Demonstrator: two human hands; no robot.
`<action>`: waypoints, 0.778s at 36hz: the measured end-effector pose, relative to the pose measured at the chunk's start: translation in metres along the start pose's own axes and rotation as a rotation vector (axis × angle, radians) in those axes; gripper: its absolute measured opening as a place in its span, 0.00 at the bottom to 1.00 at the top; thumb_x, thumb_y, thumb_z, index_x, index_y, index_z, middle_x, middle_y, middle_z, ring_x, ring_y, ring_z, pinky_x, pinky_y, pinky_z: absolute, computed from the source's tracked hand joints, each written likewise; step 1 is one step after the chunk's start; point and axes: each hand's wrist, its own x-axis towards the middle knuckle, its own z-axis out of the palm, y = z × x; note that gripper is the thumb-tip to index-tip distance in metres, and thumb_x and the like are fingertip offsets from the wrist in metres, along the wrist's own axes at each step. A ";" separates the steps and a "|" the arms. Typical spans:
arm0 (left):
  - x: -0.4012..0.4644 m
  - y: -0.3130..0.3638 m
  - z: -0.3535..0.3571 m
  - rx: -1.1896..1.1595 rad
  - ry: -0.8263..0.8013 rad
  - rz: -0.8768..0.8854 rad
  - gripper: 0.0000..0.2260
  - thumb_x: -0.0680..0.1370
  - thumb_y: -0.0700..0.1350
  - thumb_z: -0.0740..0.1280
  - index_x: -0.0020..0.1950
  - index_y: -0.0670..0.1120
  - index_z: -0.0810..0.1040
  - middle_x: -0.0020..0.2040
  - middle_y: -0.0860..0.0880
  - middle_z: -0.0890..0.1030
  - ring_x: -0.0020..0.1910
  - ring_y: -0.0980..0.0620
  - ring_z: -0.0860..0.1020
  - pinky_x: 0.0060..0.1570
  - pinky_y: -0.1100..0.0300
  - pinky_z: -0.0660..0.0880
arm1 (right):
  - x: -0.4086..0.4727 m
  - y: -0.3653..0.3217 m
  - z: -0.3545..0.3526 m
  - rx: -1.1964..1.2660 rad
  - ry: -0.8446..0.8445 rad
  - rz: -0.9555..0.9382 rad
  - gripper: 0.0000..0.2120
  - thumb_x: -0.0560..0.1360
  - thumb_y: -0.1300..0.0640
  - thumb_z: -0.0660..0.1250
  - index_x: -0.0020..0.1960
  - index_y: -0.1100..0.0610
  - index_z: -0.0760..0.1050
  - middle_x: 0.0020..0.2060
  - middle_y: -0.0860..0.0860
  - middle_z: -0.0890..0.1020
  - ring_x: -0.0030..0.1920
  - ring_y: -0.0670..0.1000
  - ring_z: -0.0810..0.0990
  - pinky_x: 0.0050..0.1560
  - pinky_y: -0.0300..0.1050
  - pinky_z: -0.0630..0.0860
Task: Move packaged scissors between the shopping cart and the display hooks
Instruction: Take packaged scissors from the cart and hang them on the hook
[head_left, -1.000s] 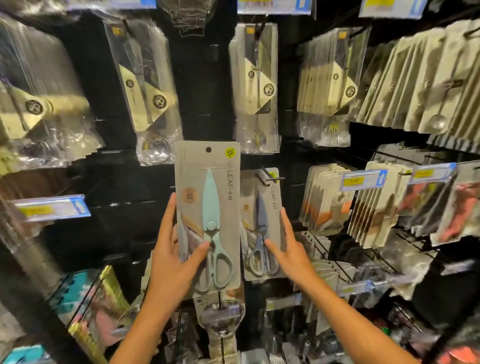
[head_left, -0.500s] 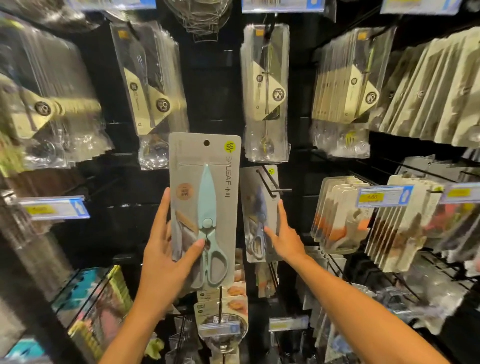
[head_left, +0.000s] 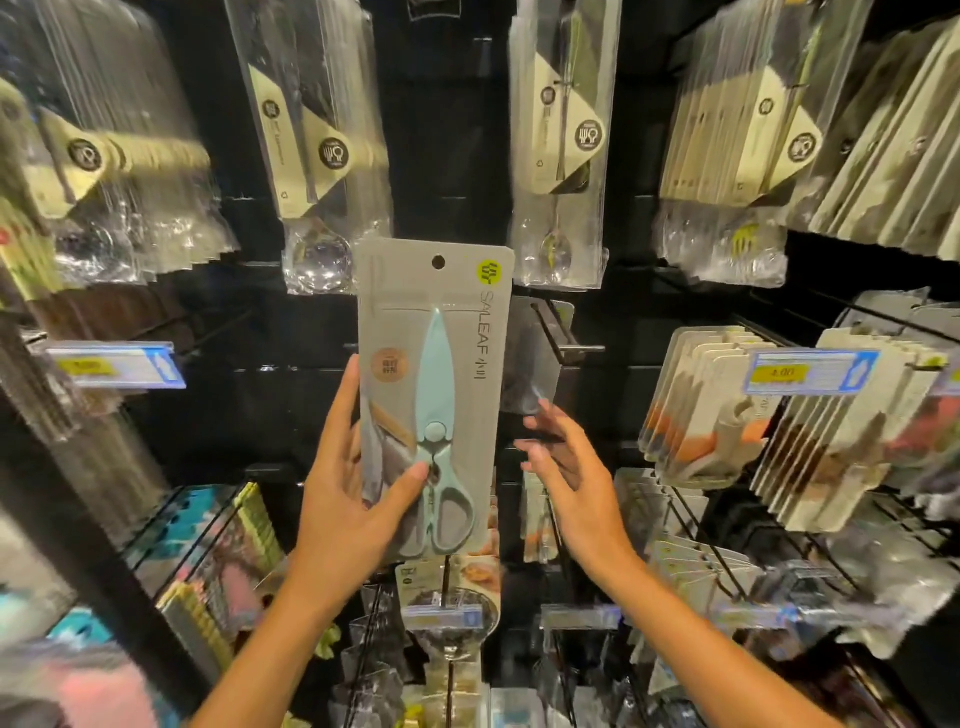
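Held upright in front of the display by the left hand (head_left: 343, 499) — a scissors pack (head_left: 434, 395), thumb pressed on the front near the pivot, fingers wrapped behind the left edge. Right hand (head_left: 566, 467) open and empty, fingers spread and blurred, just right of the pack and not touching it. No shopping cart in view.

Probably light but top-heavy in this grip: flat grey card, tall and narrow, stiff enough to stand without drooping, with pale blue-green scissors (head_left: 439, 431) sealed under a clear glossy front. Likely slick under the thumb, so best pinched low on both faces as now, or steadied at the upper edge with the free hand. Small round hang hole (head_left: 439, 262) centred near the top, a yellow round logo beside it — the spot to line up with a hook. Blades covered, so little risk of a cut; the bigger risk seems to be tearing the card at the hole if forced.

Behind and to the right, a bare metal hook (head_left: 566, 340) jutting out from the dark slatted wall, another grey pack (head_left: 535, 358) hanging at its base. Looks like the target, though that is a guess.

Around it: crinkly clear bags of cutlery (head_left: 561, 140) above, cream card packs (head_left: 717, 405) to the right, blue-edged price tags (head_left: 810, 370) on the hook ends.
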 end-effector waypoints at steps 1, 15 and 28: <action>-0.002 -0.001 0.002 0.008 -0.008 -0.004 0.44 0.75 0.35 0.73 0.81 0.61 0.54 0.77 0.65 0.65 0.73 0.56 0.71 0.67 0.56 0.74 | -0.007 -0.010 0.001 0.037 -0.025 -0.021 0.24 0.82 0.58 0.64 0.77 0.49 0.66 0.63 0.47 0.80 0.61 0.52 0.82 0.62 0.54 0.79; -0.036 -0.032 0.024 0.016 -0.181 -0.152 0.45 0.75 0.38 0.74 0.81 0.62 0.50 0.70 0.73 0.69 0.69 0.63 0.73 0.64 0.63 0.75 | -0.056 -0.015 -0.006 -0.137 -0.011 -0.030 0.33 0.79 0.65 0.68 0.76 0.38 0.64 0.56 0.33 0.82 0.53 0.42 0.85 0.57 0.43 0.82; -0.043 -0.040 0.056 0.016 -0.329 -0.216 0.48 0.75 0.41 0.76 0.78 0.72 0.47 0.77 0.65 0.64 0.73 0.61 0.70 0.67 0.50 0.76 | -0.085 -0.002 -0.033 -0.183 0.114 0.075 0.32 0.80 0.61 0.67 0.74 0.33 0.64 0.56 0.42 0.84 0.55 0.47 0.85 0.57 0.56 0.82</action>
